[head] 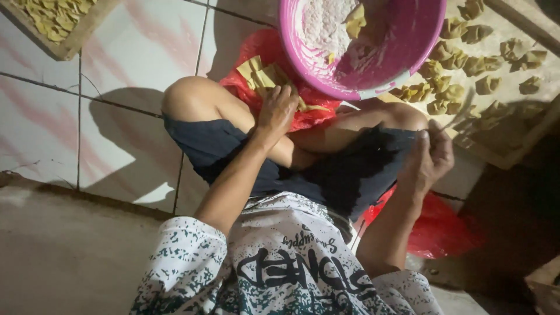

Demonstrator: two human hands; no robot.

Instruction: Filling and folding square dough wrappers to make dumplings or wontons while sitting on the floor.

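Note:
I sit cross-legged on a tiled floor. My left hand point(276, 111) rests on a stack of square yellow dough wrappers point(261, 74) that lie on a red plastic bag point(265, 49) between my knees. Its fingers touch the top wrapper. My right hand point(430, 156) is closed around a thin metal spoon point(459, 112), which points up toward the tray. A pink plastic bowl point(417, 35) with pale filling and a few wrappers stands just beyond my legs.
A wooden tray point(513, 149) with several folded yellow dumplings point(443, 81) lies at the right. Another tray point(64, 49) of dumplings sits at the top left. A second red bag point(443, 227) lies by my right hip. A concrete step runs along the lower left.

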